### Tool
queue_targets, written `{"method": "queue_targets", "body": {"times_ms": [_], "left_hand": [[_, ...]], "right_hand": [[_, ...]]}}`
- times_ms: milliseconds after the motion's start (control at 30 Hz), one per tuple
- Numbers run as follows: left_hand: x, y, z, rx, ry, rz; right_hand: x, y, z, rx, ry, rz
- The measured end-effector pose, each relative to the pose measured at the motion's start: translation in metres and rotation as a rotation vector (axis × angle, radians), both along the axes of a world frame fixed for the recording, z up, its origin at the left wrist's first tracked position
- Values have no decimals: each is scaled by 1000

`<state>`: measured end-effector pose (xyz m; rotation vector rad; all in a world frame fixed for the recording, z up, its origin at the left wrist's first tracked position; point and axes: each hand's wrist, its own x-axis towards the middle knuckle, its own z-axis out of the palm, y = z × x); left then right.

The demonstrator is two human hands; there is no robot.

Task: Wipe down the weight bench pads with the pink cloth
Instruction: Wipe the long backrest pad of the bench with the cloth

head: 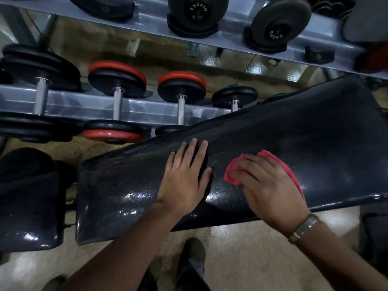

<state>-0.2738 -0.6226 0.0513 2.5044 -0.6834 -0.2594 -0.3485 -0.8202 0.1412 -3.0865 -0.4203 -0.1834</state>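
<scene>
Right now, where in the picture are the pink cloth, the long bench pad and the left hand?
pink cloth [230, 177]: head view, its bunched left end.
long bench pad [304, 133]: head view, bare top surface.
left hand [184, 181]: head view, back of the hand.

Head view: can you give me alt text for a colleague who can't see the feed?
A person's right hand holds a bunched pink cloth against the long black bench pad, while the left hand rests flat on the pad beside it. A smaller pad sits to the left, and a dumbbell rack stands behind the bench.
</scene>
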Motion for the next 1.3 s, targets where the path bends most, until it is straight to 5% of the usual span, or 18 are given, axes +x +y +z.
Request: {"method": "queue_targets", "body": {"times_ms": [167,300,433,633,800,967,1133,1300], "left_hand": [[-2,-2,3,11,25,6],[-2,0,5,28,7,6],[-3,2,4,54,-18,15],[-11,4,0,62,-51,29],[-17,6,-3,50,-57,31],[-20,13,-9,55,-64,6],[-23,18,-14,26,-68,4],[-21,21,-15,40,-85,4]], "right_hand": [[-6,2,1,24,-87,-266],[-20,4,1,30,-21,-39],[-13,-4,10,6,-157,-317],[-31,0,-4,-39,40,38],[-28,8,-6,25,-58,-137],[-41,-2,-11,24,-31,184],[-39,5,-11,51,-119,-101],[-45,-2,-8,7,-46,202]]}}
